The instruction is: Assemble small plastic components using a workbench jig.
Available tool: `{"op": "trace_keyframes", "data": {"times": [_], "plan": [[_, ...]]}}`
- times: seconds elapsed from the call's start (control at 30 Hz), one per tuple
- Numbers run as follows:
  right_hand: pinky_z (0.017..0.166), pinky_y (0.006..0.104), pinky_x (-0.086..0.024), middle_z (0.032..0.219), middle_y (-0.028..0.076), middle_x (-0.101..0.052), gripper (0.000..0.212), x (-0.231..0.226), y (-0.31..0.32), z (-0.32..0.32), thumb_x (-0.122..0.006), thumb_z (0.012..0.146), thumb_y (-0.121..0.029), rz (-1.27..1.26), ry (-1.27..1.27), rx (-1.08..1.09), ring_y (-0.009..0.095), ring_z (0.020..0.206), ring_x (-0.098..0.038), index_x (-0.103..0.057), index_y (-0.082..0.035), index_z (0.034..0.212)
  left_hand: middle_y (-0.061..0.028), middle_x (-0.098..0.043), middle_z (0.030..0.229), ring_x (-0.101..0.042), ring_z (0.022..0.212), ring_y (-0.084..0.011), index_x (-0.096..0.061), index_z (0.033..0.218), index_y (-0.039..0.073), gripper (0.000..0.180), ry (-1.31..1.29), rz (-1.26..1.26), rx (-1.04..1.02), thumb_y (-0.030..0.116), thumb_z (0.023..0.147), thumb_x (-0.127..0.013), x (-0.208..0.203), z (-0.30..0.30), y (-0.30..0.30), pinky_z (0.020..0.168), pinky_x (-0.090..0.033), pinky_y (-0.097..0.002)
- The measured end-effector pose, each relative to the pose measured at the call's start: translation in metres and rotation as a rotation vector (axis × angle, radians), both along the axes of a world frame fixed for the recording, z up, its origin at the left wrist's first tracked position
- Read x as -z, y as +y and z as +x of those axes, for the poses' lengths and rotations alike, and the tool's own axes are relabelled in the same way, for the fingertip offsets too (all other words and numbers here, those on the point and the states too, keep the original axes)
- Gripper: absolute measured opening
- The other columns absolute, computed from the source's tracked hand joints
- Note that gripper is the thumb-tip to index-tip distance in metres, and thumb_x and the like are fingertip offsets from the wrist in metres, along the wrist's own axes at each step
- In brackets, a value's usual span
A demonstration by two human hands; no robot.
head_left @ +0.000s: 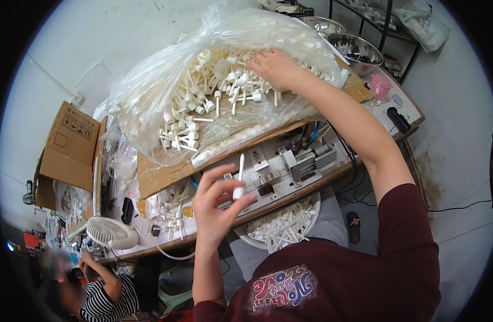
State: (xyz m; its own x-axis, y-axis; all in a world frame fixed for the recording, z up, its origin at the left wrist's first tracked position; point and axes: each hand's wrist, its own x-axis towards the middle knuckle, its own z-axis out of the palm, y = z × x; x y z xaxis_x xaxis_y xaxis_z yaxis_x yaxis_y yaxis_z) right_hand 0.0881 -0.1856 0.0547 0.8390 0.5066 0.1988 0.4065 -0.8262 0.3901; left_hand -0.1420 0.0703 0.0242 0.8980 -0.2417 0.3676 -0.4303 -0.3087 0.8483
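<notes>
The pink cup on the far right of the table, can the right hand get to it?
Probably yes. The right hand rests on the white plastic pieces in the bag, and the pink cup stands close by on the table with nothing between.

Bag of pump parts (203, 107) is lying on a cardboard sheet (160, 177) at the bench's far side, w/ the right hand (276, 67) resting in it. The jig (305, 158) is sitting just in front of the sheet, the left hand (217, 206) holding a pump piece (239, 180) nearer the person; a bowl of parts (281, 228) is lying below the bench edge on the lap. Fan (111, 233) is standing at bench left, carton (69, 145) behind it, steel bowls (356, 51) far right.
</notes>
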Motion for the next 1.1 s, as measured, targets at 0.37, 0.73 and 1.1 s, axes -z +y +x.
{"op": "trace_keyframes", "data": {"times": [0.37, 0.73, 1.1], "plan": [[0.092, 0.0424, -0.053, 0.129, 0.019, -0.053, 0.072, 0.008, 0.001, 0.026, -0.077, 0.067, -0.003, 0.224, 0.118, -0.07, 0.034, 0.117, -0.059, -0.051, -0.017, 0.133, -0.012, -0.06, 0.121, -0.067, 0.093, -0.014, -0.07, 0.094, -0.003, 0.022, 0.096, 0.002, -0.039, -0.005, 0.074, -0.08, 0.037, -0.031, 0.001, 0.072, -0.06, -0.0239], [0.093, 0.0432, -0.052, 0.134, 0.021, -0.05, 0.079, 0.016, 0.016, 0.038, -0.078, 0.064, -0.007, 0.361, 0.303, 0.033, 0.037, 0.118, -0.058, -0.05, -0.016, 0.138, -0.01, -0.062, 0.119, -0.068, 0.093, -0.0156, -0.072, 0.097, 0.001, 0.025, 0.102, -0.012, -0.043, 0.005, 0.075, -0.083, 0.056, -0.047, 0.003, 0.073, -0.061, -0.0266], [0.092, 0.0407, -0.052, 0.123, 0.02, -0.058, 0.085, 0.002, 0.08, -0.023, -0.086, 0.058, -0.023, 0.521, 0.537, -0.001, 0.033, 0.116, -0.059, -0.052, -0.007, 0.134, -0.0098, -0.058, 0.124, -0.065, 0.097, -0.0142, -0.071, 0.103, 0.0, 0.033, 0.157, -0.039, -0.019, 0.002, 0.073, -0.084, 0.065, -0.041, -0.016, 0.076, -0.061, -0.0258]]}}
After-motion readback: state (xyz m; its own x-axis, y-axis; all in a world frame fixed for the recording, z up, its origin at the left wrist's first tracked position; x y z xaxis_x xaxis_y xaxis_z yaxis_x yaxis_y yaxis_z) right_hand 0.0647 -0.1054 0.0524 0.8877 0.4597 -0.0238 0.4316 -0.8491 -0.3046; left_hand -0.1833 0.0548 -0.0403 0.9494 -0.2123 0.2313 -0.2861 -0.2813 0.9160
